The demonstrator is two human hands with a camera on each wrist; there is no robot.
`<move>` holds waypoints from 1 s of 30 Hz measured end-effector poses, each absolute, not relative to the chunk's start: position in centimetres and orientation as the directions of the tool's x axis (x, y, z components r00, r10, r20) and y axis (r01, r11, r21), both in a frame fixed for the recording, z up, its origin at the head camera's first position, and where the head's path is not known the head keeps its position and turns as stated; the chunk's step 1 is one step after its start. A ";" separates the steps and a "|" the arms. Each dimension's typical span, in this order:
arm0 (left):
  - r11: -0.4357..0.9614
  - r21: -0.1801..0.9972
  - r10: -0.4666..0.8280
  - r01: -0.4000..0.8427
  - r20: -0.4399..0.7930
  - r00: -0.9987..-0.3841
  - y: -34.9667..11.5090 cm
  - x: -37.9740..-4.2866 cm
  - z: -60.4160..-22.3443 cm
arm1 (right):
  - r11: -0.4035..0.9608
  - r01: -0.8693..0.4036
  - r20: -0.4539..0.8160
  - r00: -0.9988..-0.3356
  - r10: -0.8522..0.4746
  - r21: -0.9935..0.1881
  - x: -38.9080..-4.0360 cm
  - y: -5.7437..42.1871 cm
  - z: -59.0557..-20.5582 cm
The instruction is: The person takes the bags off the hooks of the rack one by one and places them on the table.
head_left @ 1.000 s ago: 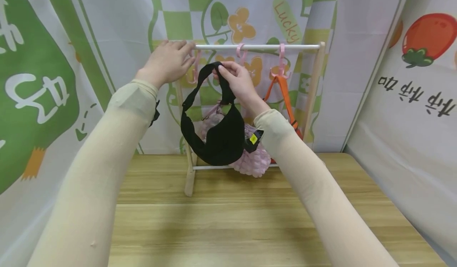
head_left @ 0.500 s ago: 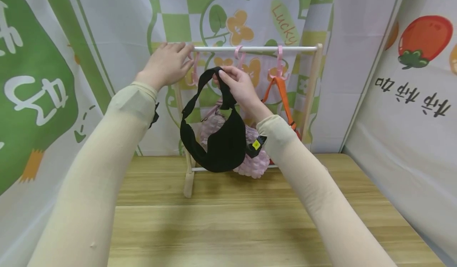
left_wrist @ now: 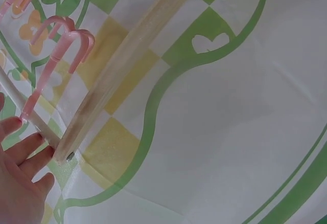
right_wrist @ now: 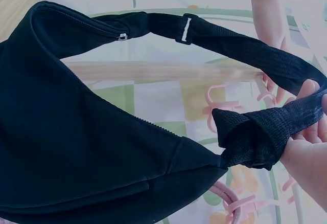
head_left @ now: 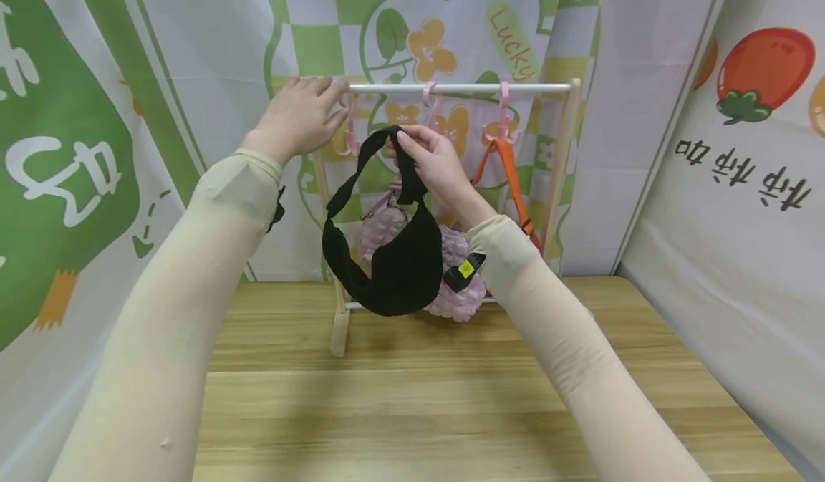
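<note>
In the head view a black shoulder bag [head_left: 409,267] hangs from my right hand [head_left: 438,163], thumb and fingers pinching the top of its strap. The right wrist view shows the zipped bag body [right_wrist: 92,142], a slider buckle [right_wrist: 186,28] and a bunched knot [right_wrist: 255,137] of strap beside the fingers. My left hand [head_left: 299,120] rests with loosely extended fingers on the left end of the rack's white top bar [head_left: 464,89]. Just right of it hangs a pink claw hook [head_left: 351,131] with nothing on it; the left wrist view shows its prongs [left_wrist: 69,35].
A pink puffy bag [head_left: 460,299] hangs behind the black one, below the middle pink hook [head_left: 430,99]. An orange strap [head_left: 509,170] hangs from the right hook [head_left: 504,113]. The rack's wooden post [head_left: 563,160] stands at right, on a wood-grain table [head_left: 419,410].
My right hand and the black bag have sunk a little in the head view. The left hand stays on the bar's left end. The head view has shifted slightly.
</note>
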State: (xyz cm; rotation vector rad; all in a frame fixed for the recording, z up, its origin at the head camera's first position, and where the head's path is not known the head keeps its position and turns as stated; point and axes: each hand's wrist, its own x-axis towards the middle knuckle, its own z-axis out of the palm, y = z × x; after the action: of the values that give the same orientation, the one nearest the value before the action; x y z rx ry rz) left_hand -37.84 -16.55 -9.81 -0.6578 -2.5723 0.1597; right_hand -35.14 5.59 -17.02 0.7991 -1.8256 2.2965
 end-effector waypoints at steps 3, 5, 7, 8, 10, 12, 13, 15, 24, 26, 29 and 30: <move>0.877 -0.224 0.481 0.425 0.420 -0.770 -16.6 -37.9 -9.9 | -0.287 -0.387 0.457 -0.856 -0.241 -0.876 -35.0 5.5 -17.2; 0.876 -0.227 0.482 0.425 0.418 -0.770 -16.6 -37.9 -9.9 | -0.290 -0.385 0.457 -0.855 -0.245 -0.876 -34.9 5.5 -17.3; 0.876 -0.229 0.482 0.424 0.415 -0.772 -16.7 -37.8 -10.0 | -0.299 -0.382 0.458 -0.853 -0.251 -0.875 -34.8 5.5 -17.4; 0.876 -0.231 0.483 0.424 0.414 -0.772 -16.7 -37.8 -10.0 | -0.302 -0.381 0.459 -0.852 -0.253 -0.874 -34.7 5.5 -17.4; 0.875 -0.235 0.484 0.423 0.411 -0.773 -16.8 -37.7 -10.1 | -0.305 -0.382 0.462 -0.849 -0.258 -0.872 -34.6 5.5 -17.5; 0.875 -0.238 0.485 0.422 0.409 -0.773 -16.8 -37.6 -10.1 | -0.309 -0.382 0.464 -0.847 -0.260 -0.871 -34.5 5.5 -17.6; 0.874 -0.240 0.485 0.422 0.409 -0.773 -16.8 -37.6 -10.2 | -0.310 -0.380 0.463 -0.848 -0.259 -0.871 -34.5 5.5 -17.6; 0.873 -0.244 0.487 0.422 0.410 -0.771 -16.8 -37.5 -10.2 | -0.299 -0.381 0.458 -0.852 -0.254 -0.875 -34.4 5.4 -17.7; 0.858 -0.260 0.513 0.442 0.434 -0.740 -16.8 -36.8 -10.6 | -0.282 -0.379 0.450 -0.856 -0.254 -0.881 -33.9 5.4 -18.0; 0.854 -0.265 0.521 0.449 0.446 -0.728 -16.8 -36.6 -10.8 | -0.286 -0.378 0.451 -0.854 -0.259 -0.880 -33.9 5.4 -18.2; 0.848 -0.270 0.529 0.456 0.466 -0.709 -16.9 -36.3 -11.0 | -0.287 -0.373 0.448 -0.854 -0.265 -0.882 -33.8 5.4 -18.3; 0.847 -0.270 0.531 0.459 0.471 -0.704 -16.9 -36.2 -11.1 | -0.292 -0.370 0.446 -0.855 -0.265 -0.882 -33.8 5.4 -18.4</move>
State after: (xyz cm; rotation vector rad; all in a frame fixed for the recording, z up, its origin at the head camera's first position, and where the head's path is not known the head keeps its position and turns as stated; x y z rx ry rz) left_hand -36.19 -16.90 -11.09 -0.7226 -2.4742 0.1775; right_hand -33.80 5.40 -18.40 0.8219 -1.8258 2.3307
